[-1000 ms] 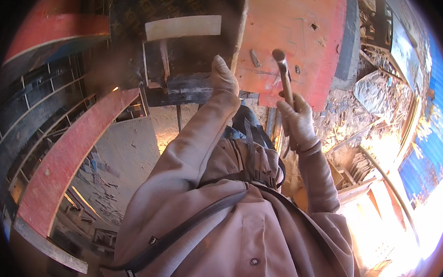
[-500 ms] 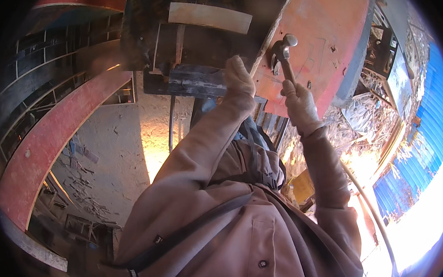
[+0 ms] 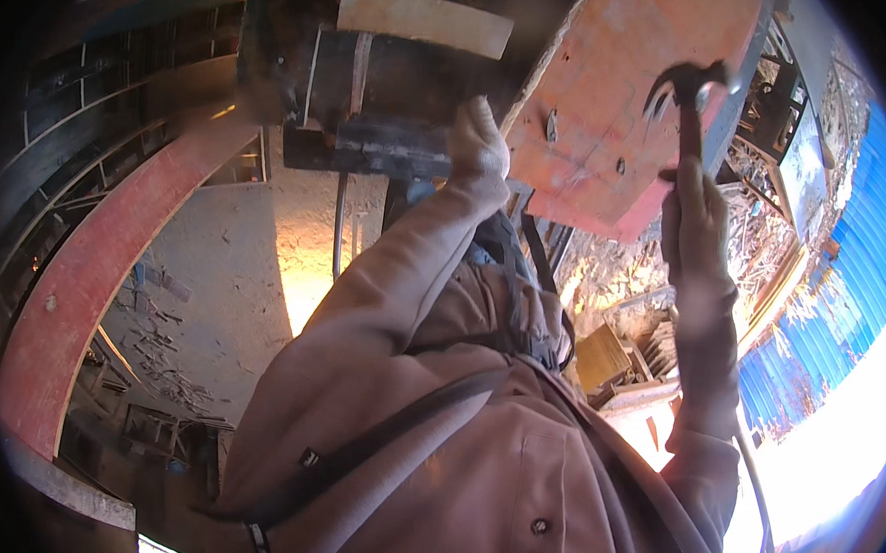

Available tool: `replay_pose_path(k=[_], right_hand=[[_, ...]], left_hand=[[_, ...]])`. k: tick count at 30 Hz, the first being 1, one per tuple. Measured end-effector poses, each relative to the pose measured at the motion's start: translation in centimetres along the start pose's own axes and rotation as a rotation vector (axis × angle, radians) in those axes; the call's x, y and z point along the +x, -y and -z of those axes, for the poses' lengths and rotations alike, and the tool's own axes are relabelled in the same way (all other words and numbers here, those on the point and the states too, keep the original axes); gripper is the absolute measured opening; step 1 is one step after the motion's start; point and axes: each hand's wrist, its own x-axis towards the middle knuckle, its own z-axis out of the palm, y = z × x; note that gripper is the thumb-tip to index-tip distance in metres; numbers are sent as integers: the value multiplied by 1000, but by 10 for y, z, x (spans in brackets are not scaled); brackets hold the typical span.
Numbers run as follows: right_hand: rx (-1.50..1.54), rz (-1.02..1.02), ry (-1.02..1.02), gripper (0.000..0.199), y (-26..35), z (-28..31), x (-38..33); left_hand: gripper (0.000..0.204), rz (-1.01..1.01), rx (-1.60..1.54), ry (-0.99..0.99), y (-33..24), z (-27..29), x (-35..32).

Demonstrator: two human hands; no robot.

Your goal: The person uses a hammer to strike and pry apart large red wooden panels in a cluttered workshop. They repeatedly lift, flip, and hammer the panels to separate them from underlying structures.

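My right hand [image 3: 704, 225], in a light glove, is wrapped round the handle of a claw hammer [image 3: 689, 89]. The hammer is off to the right, its dark head over the right edge of an orange-red board [image 3: 603, 95]; hand and tool are slightly blurred. Small dark pieces, one a narrow metal piece [image 3: 552, 125], sit on the board's face. My left hand [image 3: 481, 143], gloved too, is closed at the board's rough left edge. Its fingers are folded, and whatever they may hold is hidden.
Dark framework with a pale curved strip [image 3: 424, 21] lies beyond my left hand. A long curved red panel [image 3: 113, 269] stands at left, above a floor strewn with wood scraps [image 3: 163, 362]. Blue corrugated sheeting [image 3: 855, 258] and scattered debris are at right.
My right hand has swung the hammer to the right, away from the narrow metal piece on the board. My left hand stays at the board's edge. The view has shifted slightly.
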Motion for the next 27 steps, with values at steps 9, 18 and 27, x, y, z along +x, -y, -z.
replay_pose_path(k=[9,18,27], right_hand=[[-414,24,180,45,-108,-85,-16],[102,79,-44,60,3,-38,-10],[-135,-521,195,55,-172,-17,-73]], left_hand=[[45,46,-84,20,20,-12,8],[44,-20,-34,-26,-8,2,-10],[46,-55,-48,15,-3,-9,1]])
